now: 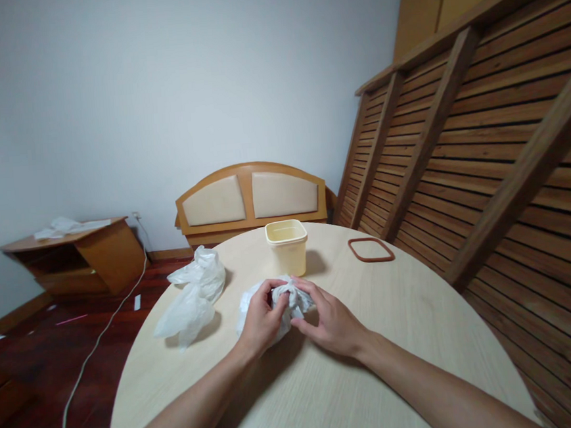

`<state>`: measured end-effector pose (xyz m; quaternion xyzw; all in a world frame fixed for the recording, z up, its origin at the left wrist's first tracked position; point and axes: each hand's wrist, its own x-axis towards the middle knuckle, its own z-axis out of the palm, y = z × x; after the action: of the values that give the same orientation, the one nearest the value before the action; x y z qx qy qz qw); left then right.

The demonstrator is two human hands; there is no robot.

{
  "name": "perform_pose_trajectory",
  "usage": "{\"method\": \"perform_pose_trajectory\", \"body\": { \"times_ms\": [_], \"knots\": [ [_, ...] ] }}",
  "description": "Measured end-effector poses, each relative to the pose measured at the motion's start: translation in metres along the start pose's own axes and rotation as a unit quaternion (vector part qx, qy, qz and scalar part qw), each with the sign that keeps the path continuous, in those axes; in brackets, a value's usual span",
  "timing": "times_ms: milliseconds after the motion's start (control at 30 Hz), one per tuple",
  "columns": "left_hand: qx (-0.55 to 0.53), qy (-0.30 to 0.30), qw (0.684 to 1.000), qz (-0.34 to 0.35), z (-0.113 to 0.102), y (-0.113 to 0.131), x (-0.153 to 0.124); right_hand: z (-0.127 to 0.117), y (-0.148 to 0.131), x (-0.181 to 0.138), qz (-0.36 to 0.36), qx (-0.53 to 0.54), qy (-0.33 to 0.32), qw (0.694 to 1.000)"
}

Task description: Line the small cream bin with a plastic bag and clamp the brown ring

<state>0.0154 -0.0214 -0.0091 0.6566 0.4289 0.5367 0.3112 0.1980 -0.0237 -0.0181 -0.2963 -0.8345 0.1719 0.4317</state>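
Note:
A crumpled white plastic bag (294,294) lies on the round pale wooden table (413,322), just in front of me. My left hand (261,320) grips its left side with curled fingers. My right hand (329,321) pinches the bag's right side, thumb and fingers closed on the plastic. Just behind the bag stands an open cream plastic container (288,245). A second loose white plastic bag (193,296) lies on the table to the left.
A reddish-brown rubber seal ring (371,249) lies on the table at the right. A slatted wooden bed frame (482,139) leans along the right side. A headboard (251,200) stands against the far wall, a low wooden cabinet (76,257) at left. A cable (98,344) runs over the dark floor.

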Motion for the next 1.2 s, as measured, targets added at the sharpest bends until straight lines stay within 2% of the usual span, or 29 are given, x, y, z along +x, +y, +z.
{"method": "perform_pose_trajectory", "body": {
  "times_ms": [200,300,400,533,633,800,900,1000,1100,1200],
  "knots": [
    [-0.011,-0.031,0.999,0.006,0.0,0.0,-0.001,-0.002,0.006,0.006,0.078,0.032,0.033,0.996],
    [-0.003,-0.074,0.997,0.024,0.0,0.0,-0.002,-0.002,0.009,0.007,0.13,0.092,0.074,0.984],
    [0.023,-0.092,0.994,0.051,-0.001,0.001,-0.003,0.0,0.011,0.008,0.158,0.159,0.1,0.969],
    [0.056,-0.095,0.987,0.118,-0.003,0.004,-0.004,0.003,0.011,0.011,0.167,0.212,0.085,0.959],
    [0.083,-0.084,0.985,0.126,-0.004,0.004,-0.004,0.002,0.008,0.011,0.183,0.233,0.065,0.953],
    [0.12,-0.026,0.991,0.057,-0.004,-0.001,-0.001,0.003,-0.003,0.008,0.147,0.252,0.028,0.956],
    [0.119,-0.017,0.992,0.034,-0.003,-0.002,-0.001,0.008,-0.006,0.006,0.133,0.238,0.062,0.96],
    [0.109,-0.029,0.993,0.034,-0.002,-0.001,-0.001,0.011,-0.005,0.006,0.116,0.183,0.095,0.972],
    [0.089,-0.05,0.994,0.025,0.0,-0.001,-0.002,0.009,-0.001,0.007,0.08,0.098,0.091,0.988],
    [0.055,-0.079,0.995,0.008,0.0,0.0,-0.001,0.006,0.003,0.008,0.072,0.059,0.089,0.992]
  ]
}}
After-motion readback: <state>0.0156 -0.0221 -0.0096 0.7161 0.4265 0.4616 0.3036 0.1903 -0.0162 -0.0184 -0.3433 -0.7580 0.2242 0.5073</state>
